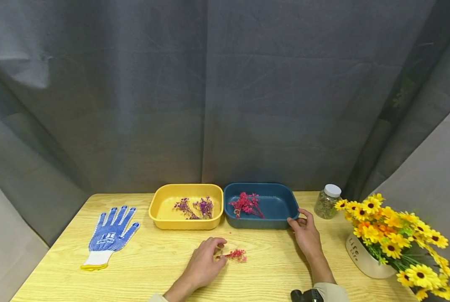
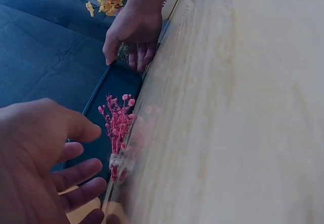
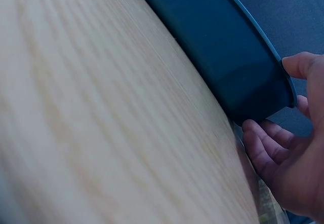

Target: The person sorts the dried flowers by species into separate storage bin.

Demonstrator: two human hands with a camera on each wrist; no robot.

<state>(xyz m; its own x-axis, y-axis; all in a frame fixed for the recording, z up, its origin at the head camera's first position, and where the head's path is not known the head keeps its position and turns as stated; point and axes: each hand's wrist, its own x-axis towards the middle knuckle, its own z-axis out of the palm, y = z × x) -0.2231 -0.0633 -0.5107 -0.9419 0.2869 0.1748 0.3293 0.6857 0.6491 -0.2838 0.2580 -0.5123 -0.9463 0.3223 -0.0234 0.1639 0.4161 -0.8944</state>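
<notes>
My left hand point(image 1: 205, 263) hovers beside a small bunch of pink dried flowers point(image 1: 236, 255) on the table, its fingers loosely bent. In the left wrist view a gap shows between those fingers and the flowers' white-tied stems point(image 2: 116, 160). My right hand point(image 1: 307, 235) holds the near right corner of a dark blue basin point(image 1: 255, 223). Its thumb lies on the rim and the other fingers curve about the corner in the right wrist view. More pink dried flowers point(image 1: 243, 202) lie inside that basin. A yellow basin point(image 1: 187, 225) beside it holds purple dried flowers point(image 1: 205, 206).
A blue and white work glove point(image 1: 109, 237) lies flat on the left of the wooden table point(image 1: 141, 281). On the right stand a white-lidded jar point(image 1: 327, 202) and a white pot point(image 1: 368, 258) of yellow artificial flowers point(image 1: 392, 241). Grey curtain point(image 1: 247, 105) hangs behind.
</notes>
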